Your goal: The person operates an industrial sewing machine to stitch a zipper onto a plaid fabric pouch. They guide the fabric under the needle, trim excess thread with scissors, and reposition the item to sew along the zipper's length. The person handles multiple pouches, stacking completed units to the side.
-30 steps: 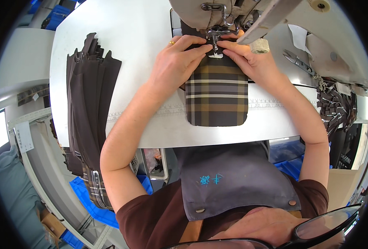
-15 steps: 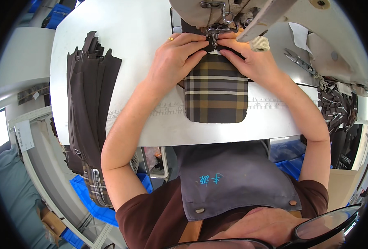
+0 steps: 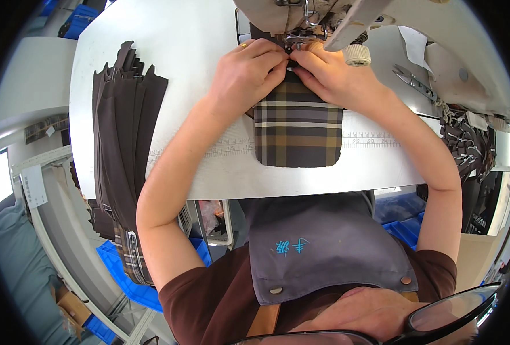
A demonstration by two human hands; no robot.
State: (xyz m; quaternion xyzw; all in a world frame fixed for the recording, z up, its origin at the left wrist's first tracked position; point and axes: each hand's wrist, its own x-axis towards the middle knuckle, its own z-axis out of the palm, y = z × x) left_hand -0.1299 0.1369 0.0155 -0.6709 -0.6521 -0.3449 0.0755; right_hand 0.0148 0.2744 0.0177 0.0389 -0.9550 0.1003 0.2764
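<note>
A plaid fabric panel (image 3: 298,135) in brown, black and cream lies on the white sewing table, its far end under both hands. Just in front of the presser foot (image 3: 301,41) of the sewing machine, my left hand (image 3: 250,73) is closed, thumb and fingers pinching the panel's dark far edge. My right hand (image 3: 336,75) pinches the same edge from the other side, and the fingertips of the two hands almost meet. A small pale bit (image 3: 291,64) shows between them; its kind I cannot make out. Fingers hide most of the edge.
The sewing machine's pale body (image 3: 450,63) overhangs the right side. Thread snips (image 3: 415,83) lie beside it. A stack of dark fabric pieces (image 3: 122,126) hangs over the table's left edge, above a blue bin (image 3: 131,290). At right sits a dark bundle (image 3: 468,146).
Both hands have drawn together in front of the presser foot, their fingers curling from flatter on the cloth into a pinch. The plaid panel has shifted slightly away from me.
</note>
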